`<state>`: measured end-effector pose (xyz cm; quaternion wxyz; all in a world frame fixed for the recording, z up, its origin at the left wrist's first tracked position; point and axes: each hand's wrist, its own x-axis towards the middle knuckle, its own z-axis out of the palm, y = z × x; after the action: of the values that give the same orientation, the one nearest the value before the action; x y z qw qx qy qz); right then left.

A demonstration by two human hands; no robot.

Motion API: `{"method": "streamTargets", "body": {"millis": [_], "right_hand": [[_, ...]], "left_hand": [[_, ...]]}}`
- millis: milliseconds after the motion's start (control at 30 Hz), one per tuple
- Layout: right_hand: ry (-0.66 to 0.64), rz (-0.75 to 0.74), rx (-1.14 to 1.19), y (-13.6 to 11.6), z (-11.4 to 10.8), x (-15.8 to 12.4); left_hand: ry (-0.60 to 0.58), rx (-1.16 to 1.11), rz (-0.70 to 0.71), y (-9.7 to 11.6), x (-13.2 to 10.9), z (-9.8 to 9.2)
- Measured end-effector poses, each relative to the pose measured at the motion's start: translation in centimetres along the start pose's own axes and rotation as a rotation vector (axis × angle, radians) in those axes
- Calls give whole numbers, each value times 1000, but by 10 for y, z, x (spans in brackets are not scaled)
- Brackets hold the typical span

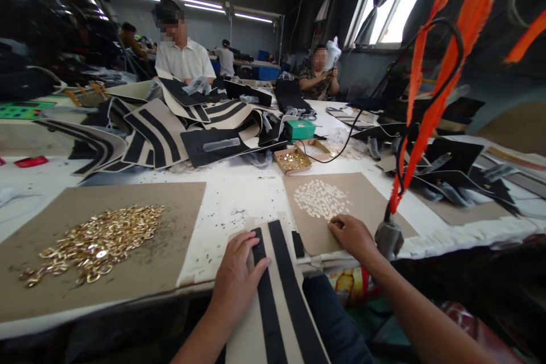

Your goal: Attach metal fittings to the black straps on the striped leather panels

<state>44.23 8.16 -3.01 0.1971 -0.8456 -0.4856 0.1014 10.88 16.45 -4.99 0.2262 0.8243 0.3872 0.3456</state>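
Observation:
My left hand (236, 278) lies flat with fingers stretched on a beige fabric piece with black stripes (277, 296) that hangs over the table's front edge. My right hand (352, 237) rests on a brown cardboard sheet (367, 193), fingers curled and pinched beside a patch of small pale washers (321, 199); what the fingertips hold is too small to make out. A heap of gold metal rings (96, 242) lies on a second cardboard sheet (179, 205) to the left.
Striped and black fabric pieces (157, 133) pile at mid-table, with a small box of gold parts (292, 160) and a green box (301, 128). An orange strap with a hanging tool (388, 236) dangles at right. Other people sit across the table.

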Motion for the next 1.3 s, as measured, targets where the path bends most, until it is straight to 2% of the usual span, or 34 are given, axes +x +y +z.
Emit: {"method": "streamTargets", "body": {"millis": [133,333,500,633,800,1033,1300], "right_hand": [[-83,-23,-80,0,-5,4],[-242,-79,-414,-5,-10,21],[-252,-170,-589,-15,-15,23],[-224,-129,-471,-19,-18,17],[-196,-107,-367,-13,-18,17],[-156,-92,-295,-10,-15,17],[-221,-116,-313,-13,-18,25]], "left_hand": [[-24,2,-35,11,-3,-4],[-33,11,-49,17,-11,-6],[-44,17,-51,18,-14,-6],[-15,-4,-23,13,-13,-5],[22,-6,19,1,-7,1],[25,12,19,0,-6,3],[10,-4,3,2,-5,2]]}}
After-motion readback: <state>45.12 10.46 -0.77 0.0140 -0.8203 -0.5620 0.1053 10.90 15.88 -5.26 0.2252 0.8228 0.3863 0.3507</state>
